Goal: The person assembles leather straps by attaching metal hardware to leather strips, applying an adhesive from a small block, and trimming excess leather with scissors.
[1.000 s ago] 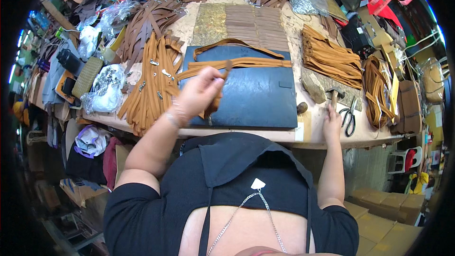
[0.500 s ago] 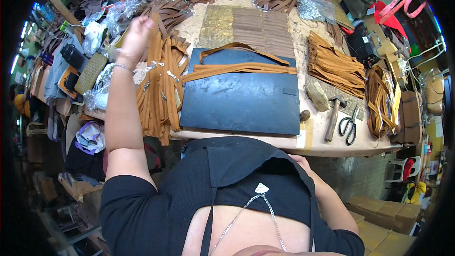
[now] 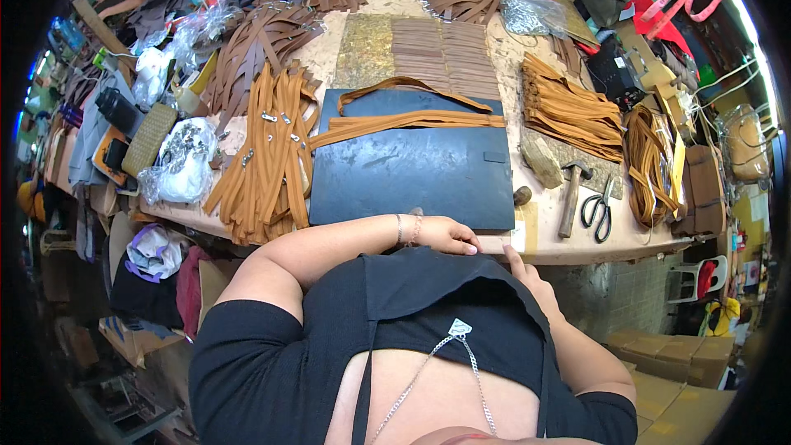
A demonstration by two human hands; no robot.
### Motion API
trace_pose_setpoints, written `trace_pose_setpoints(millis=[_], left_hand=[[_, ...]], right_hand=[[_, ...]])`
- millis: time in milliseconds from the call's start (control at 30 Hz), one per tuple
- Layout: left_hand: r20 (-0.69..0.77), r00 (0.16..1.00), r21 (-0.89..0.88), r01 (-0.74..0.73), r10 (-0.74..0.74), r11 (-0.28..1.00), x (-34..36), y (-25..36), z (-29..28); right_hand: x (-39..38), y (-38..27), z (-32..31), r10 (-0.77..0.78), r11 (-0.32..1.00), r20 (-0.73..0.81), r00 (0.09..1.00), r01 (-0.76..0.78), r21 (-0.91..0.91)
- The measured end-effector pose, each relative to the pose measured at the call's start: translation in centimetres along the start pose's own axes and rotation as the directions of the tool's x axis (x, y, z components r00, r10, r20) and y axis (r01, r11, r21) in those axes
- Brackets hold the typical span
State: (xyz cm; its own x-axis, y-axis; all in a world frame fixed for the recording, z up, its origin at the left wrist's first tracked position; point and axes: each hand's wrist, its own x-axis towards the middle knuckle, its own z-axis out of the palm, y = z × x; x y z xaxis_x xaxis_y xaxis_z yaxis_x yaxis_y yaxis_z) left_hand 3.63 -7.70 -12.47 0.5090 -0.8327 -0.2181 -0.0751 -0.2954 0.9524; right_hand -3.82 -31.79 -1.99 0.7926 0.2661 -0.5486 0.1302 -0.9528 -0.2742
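Hiding part of the dark board (image 3: 412,177): left hand (image 3: 447,235).

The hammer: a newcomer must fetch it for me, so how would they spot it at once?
Find the large black board at the near edge of the table. Go right to the hammer, lying just left of the black-handled scissors. Unlike them, it has a single straight wooden handle with a dark head.
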Motion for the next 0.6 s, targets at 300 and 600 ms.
trace_pose_setpoints(millis=[300,600], left_hand=[[0.076,0.992,0.044,0.098,-0.101,0.994,0.6,-0.7,0.5],[0.073,0.986,-0.016,0.152,-0.150,0.988,0.3,-1.3,-0.1]], right_hand=[[2.9,2.6,1.8,-0.118,0.796,0.193,0.974,0.209,-0.568],[0.9,4.9,-10.0,-0.608,0.432,-0.172,0.775,0.504,0.748]])
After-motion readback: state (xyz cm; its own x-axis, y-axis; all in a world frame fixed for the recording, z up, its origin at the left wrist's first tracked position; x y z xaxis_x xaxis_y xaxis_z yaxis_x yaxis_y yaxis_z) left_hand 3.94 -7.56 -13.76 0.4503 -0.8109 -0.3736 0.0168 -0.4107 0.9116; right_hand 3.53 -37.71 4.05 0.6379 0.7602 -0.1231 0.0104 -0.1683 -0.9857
